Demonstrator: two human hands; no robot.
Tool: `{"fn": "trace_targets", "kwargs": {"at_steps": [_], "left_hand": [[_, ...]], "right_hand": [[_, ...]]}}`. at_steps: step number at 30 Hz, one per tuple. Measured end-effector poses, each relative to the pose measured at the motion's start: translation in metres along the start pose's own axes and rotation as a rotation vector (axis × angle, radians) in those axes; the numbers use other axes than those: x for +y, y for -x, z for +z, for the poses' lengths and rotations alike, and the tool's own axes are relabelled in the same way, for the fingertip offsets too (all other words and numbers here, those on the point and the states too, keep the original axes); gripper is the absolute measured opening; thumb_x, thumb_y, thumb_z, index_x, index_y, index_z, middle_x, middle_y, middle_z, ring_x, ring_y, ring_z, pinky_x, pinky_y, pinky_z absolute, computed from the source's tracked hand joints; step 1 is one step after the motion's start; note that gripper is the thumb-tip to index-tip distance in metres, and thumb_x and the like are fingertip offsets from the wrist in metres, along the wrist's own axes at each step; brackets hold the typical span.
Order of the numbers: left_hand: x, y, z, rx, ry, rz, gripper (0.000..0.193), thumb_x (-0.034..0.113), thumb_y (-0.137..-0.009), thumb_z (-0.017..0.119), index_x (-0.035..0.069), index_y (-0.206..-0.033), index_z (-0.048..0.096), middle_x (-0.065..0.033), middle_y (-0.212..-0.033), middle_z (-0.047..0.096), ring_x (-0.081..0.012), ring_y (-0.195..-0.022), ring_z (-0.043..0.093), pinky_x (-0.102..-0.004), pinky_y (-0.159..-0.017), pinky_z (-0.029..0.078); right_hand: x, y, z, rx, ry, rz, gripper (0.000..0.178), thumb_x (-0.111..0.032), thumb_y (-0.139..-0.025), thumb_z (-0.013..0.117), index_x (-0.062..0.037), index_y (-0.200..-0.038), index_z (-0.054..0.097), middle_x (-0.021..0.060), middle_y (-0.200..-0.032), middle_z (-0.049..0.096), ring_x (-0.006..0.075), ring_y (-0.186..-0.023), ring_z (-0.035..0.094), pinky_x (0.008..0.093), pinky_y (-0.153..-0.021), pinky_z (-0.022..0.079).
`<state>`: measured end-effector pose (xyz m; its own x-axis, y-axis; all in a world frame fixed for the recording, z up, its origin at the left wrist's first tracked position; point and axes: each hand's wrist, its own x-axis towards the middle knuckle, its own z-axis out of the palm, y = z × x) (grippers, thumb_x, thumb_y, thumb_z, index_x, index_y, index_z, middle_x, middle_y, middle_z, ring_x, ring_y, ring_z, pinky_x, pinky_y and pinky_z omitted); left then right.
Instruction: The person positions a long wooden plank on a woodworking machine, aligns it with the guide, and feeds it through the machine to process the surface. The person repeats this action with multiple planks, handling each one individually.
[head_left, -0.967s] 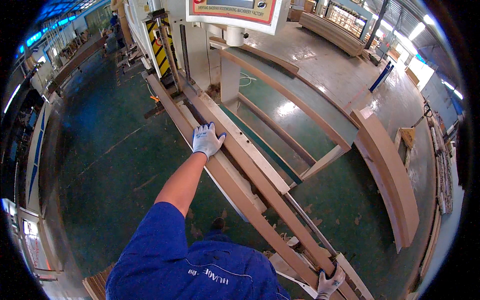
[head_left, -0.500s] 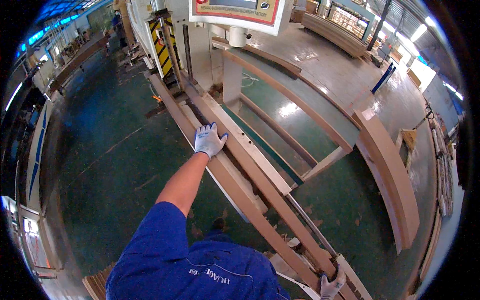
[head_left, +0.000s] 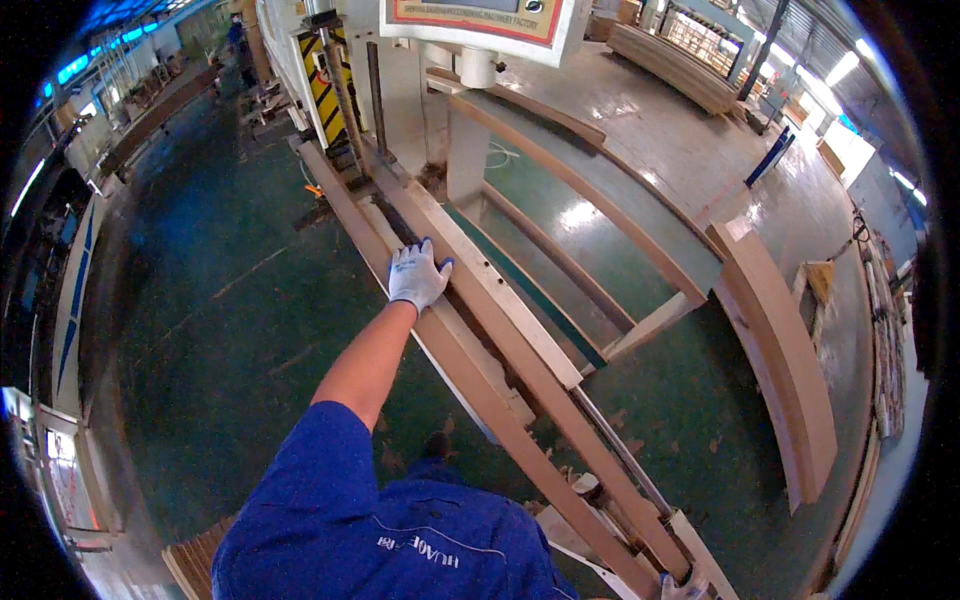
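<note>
Two long brown wooden boards run side by side and slantwise across the view, a narrow gap between them. On the near board [head_left: 470, 365] rests my left hand [head_left: 418, 276], in a white glove with blue fingertips. Its fingers are stretched over the board and its thumb stands apart toward the gap. At the lower edge my right hand [head_left: 685, 588], gloved alike, is partly cut off. Its thumb and fingers straddle the lower end of the far board [head_left: 530, 370]. A pale rail [head_left: 500, 290] lies along the far board's outer side.
A white machine with a control panel [head_left: 480, 25] and a yellow-black striped guard [head_left: 322, 95] stands at the top. An open wooden frame [head_left: 590, 195] is right of the boards. Further right lies a stack of curved boards [head_left: 780, 350]. Scraps [head_left: 585, 483] lie by the gap.
My right hand has slid down along the boards toward the lower edge and is now more cut off. My left hand stays at nearly the same place.
</note>
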<state>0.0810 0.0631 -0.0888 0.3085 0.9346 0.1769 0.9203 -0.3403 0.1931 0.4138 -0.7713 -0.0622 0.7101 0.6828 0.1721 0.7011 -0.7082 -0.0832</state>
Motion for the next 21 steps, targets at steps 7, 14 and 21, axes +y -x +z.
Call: {"fn": "trace_targets", "kwargs": {"at_steps": [7, 14, 21], "left_hand": [[-0.001, 0.0, 0.003, 0.061, -0.002, 0.0, 0.069, 0.053, -0.1, 0.059, -0.001, -0.143, 0.057, -0.0217, -0.131, 0.067, -0.0377, -0.127, 0.06, -0.0508, -0.116, 0.039], [0.002, 0.003, -0.009, -0.013, 0.009, -0.012, 0.074, 0.055, -0.1, 0.059, -0.001, -0.147, 0.055, -0.0225, -0.133, 0.066, -0.0384, -0.127, 0.06, -0.0487, -0.114, 0.04], [0.001, 0.001, -0.002, 0.0, 0.017, -0.007, 0.073, 0.055, -0.099, 0.06, 0.0, -0.147, 0.056, -0.023, -0.134, 0.066, -0.0392, -0.128, 0.059, -0.0497, -0.115, 0.04]], "right_hand": [[-0.073, -0.053, 0.005, -0.101, -0.111, -0.021, 0.062, -0.045, -0.086, 0.086, -0.0079, -0.133, 0.071, 0.0167, -0.111, 0.074, 0.0357, -0.098, 0.07, 0.0461, -0.089, 0.058], [-0.145, -0.082, 0.071, -0.024, -0.107, 0.074, 0.07, -0.043, -0.068, 0.092, -0.0063, -0.122, 0.066, 0.0167, -0.118, 0.067, 0.0424, -0.119, 0.057, 0.0564, -0.111, 0.04], [-0.229, -0.119, 0.063, 0.004, -0.161, 0.027, 0.066, -0.048, -0.07, 0.09, -0.0036, -0.114, 0.069, 0.0172, -0.11, 0.069, 0.0405, -0.111, 0.062, 0.0533, -0.101, 0.044]]}}
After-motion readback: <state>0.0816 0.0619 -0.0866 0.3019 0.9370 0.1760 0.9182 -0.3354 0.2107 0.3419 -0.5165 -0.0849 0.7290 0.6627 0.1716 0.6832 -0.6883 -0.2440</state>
